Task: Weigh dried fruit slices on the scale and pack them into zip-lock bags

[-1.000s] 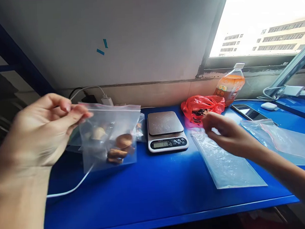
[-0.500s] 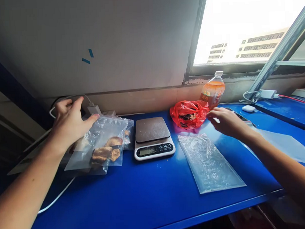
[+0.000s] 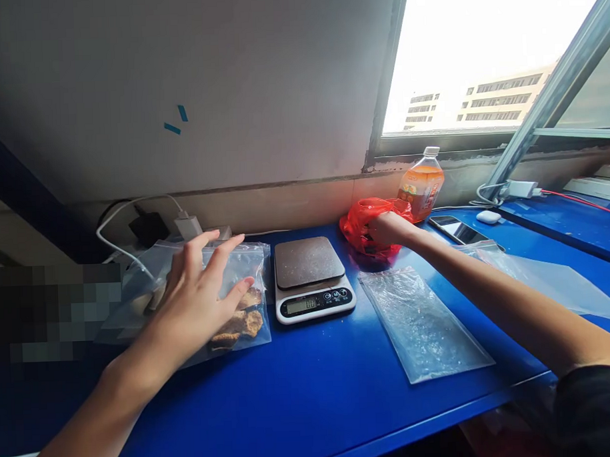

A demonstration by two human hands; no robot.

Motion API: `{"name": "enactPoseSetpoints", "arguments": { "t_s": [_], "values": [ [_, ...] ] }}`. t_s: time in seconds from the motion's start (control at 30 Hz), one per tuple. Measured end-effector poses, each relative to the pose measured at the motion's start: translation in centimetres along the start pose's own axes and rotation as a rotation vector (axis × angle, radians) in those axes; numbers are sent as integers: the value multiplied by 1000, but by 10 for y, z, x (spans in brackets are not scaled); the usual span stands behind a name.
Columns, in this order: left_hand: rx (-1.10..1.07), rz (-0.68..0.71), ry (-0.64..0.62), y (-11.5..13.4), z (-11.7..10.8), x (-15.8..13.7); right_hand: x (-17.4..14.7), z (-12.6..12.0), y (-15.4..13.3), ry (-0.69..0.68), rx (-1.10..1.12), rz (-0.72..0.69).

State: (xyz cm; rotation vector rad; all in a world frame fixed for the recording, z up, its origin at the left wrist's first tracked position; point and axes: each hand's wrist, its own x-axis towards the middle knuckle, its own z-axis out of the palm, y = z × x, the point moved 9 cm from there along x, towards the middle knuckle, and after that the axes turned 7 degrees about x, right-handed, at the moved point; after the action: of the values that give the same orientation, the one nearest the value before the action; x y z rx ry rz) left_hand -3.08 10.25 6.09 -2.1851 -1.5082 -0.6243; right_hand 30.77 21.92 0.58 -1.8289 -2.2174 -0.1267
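Note:
My left hand (image 3: 197,295), fingers spread, hovers over a clear zip bag (image 3: 261,273) with brown dried pieces (image 3: 243,324) inside. Whether it touches the bag I cannot tell. My right hand (image 3: 385,229) reaches into a red plastic bag (image 3: 355,227), its fingers hidden inside. Between the two bags stands a kitchen scale (image 3: 311,271) with a bare plate and a display that seems to read 0.0. An empty clear zip bag (image 3: 428,331) lies flat to the right of the scale.
Behind the red bag stands a bottle of orange drink (image 3: 423,184). A phone (image 3: 458,230), a white earbud case (image 3: 488,217) and more clear plastic (image 3: 552,283) lie to the right. White chargers and cables (image 3: 187,226) run along the wall. The blue table's front edge (image 3: 417,431) is near.
My right hand has gone from beside the red bag into it. The left hand has moved right and down, and the filled zip bag now lies closer to the scale.

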Motion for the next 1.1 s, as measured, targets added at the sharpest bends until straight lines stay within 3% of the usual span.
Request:
{"name": "enactPoseSetpoints", "arguments": {
  "t_s": [0.23,0.4,0.57,0.7,0.77,0.87,1.0,1.1],
  "values": [
    [-55,13,-59,10,4,-6,-65,-43,-11,55,-1,-3],
    [-78,84,-146,19,19,-7,-106,-73,-52,225,157,-199],
    [-110,97,-155,22,20,-3,-87,-63,-120,169,334,-335],
    [-75,133,-345,16,37,-13,-56,-47,-138,97,372,-335],
    [-62,172,-450,14,45,-21,-50,-51,-124,167,318,-326],
    [-46,174,-519,14,47,-27,-52,-57,-74,289,213,-186],
    [-8,171,-565,18,47,-26,-58,-43,1,185,18,96],
    [42,184,-572,18,53,-26,-50,-37,22,136,-36,122]
  ]
}}
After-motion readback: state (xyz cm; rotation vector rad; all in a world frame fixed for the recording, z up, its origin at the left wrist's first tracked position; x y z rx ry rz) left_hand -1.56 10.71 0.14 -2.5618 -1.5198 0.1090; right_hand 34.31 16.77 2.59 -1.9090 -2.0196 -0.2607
